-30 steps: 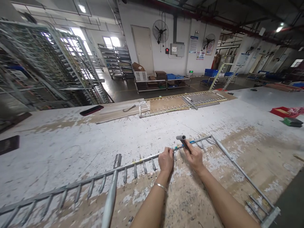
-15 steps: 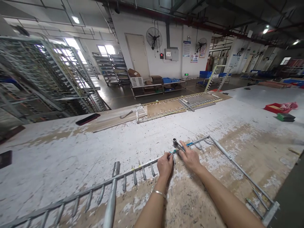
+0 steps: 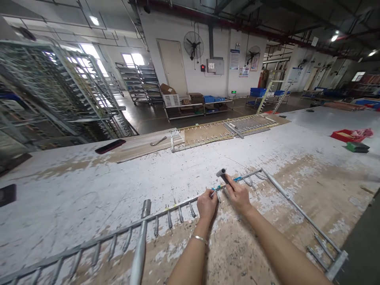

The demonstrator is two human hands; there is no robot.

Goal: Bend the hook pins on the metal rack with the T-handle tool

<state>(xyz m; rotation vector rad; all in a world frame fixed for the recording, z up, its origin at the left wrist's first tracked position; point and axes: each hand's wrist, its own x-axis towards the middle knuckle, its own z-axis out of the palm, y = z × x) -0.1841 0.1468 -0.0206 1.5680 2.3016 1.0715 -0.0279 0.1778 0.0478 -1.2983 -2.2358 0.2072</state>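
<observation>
A long metal frame (image 3: 103, 239) with several short tubes hanging from its bar lies across the worn white table. My left hand (image 3: 207, 204) is closed at the bar, with fingers pinched on something thin and bluish whose shape I cannot make out. Just to the right, my right hand (image 3: 238, 194) is closed round a short metal tube (image 3: 221, 172), whose open end points up and away. Its index finger stretches along the tube. Blue material (image 3: 238, 179) shows on the bar beside this hand. A thicker tube (image 3: 139, 253) crosses the bar at left.
Beyond the hands lie a second rack frame (image 3: 204, 138) on boards, a wrench (image 3: 158, 141) and a dark phone (image 3: 110, 146). A red tray (image 3: 346, 135) and a green block (image 3: 357, 147) are at the right. Loaded racks (image 3: 59, 91) stand at the left.
The short tube in my right hand has tilted, its open end turning from facing me to pointing up and right. My left hand has stayed almost in place.
</observation>
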